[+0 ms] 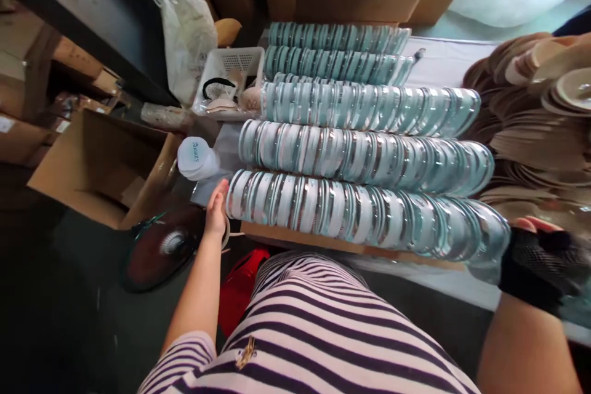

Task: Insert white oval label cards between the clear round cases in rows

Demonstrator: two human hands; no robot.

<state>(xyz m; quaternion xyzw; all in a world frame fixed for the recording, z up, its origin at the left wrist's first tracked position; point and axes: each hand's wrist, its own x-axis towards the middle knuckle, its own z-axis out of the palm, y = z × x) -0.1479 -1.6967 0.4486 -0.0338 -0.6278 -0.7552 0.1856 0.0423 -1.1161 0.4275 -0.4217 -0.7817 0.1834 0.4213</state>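
A long row of rounded clear plastic packs, with white and pale teal bands, lies along the front edge of the table. My left hand is bare and presses its fairly straight fingers against the row's left end. At the opposite end, my right hand, in a black fingerless glove, bears on the last pack, its fingers partly hidden. The row is held lengthwise between both hands. Behind it lies a second row of packs, then a third row of packs, with shorter rows of packs further back.
Stacks of beige cup-shaped pads stand at the right. A white basket holds beige pieces and a black band. Round white cards are stacked at the left. An open carton, a dark fan-like object and a red stool are below.
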